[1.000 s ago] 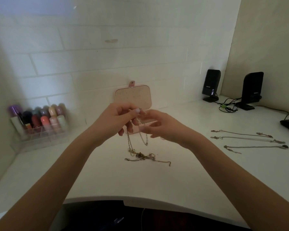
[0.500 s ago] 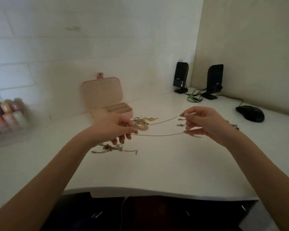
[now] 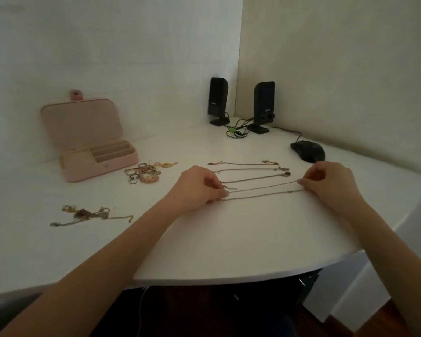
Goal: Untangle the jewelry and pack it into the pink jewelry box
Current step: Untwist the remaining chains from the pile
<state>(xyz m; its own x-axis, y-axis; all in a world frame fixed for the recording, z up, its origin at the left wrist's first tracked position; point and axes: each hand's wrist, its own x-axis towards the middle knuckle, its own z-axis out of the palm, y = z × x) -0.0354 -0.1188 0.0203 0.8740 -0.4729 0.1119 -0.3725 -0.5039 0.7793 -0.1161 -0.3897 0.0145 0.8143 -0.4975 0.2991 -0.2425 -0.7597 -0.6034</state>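
Two hands were at work in the head view, the only view I had. My left hand (image 3: pixel 197 188) pinched one end of a freed chain (image 3: pixel 260 193), and my right hand (image 3: pixel 326 181) pinched the other end, fingers curled in a narrow grip. That chain lay doubled on the white desk (image 3: pixel 204 239) as two near-parallel strands, stretched between the hands. Its long axis ran across the desk from left to right, the right end a little farther from me.

Just beyond it lay three straightened chains (image 3: pixel 248 169), set in a row along the same line, each apart from the next.

I judged the step in hand to be laying this chain down beside the others. The next move called for letting both ends go gently so the strands stayed apart, then turning to the tangled clump (image 3: pixel 88 214) well to the left, nearer me.

The pink box (image 3: pixel 100 164) stood open at the far left, lid upright, its compartments looking empty as far as I could tell. Rings and small pieces (image 3: pixel 144 175) sat in a pile just right of the box. Packing had not begun, by my reading.

Two speakers (image 3: pixel 241 103) and a mouse (image 3: pixel 308 150) sat in the far corner
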